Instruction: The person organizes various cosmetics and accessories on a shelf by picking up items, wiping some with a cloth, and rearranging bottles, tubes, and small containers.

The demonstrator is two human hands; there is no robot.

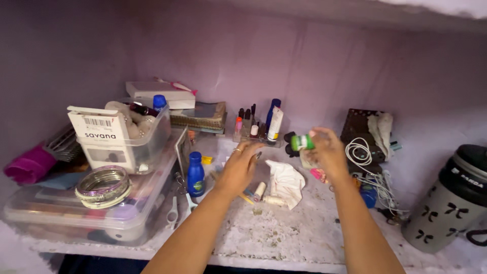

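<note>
Between the right hand's [329,152] closed fingers sits a small green jar [303,142], already lifted, while the left hand [241,165], fingers loosely spread, hovers above the pens [248,195].

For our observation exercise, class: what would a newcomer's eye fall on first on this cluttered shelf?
First, the right hand lifting a small green-capped container at centre, with the left hand spread open over pencils beside a crumpled white cloth. Next, a bright blue bottle stands left of centre, beside stacked clear plastic bins bearing metal bangles.
</note>
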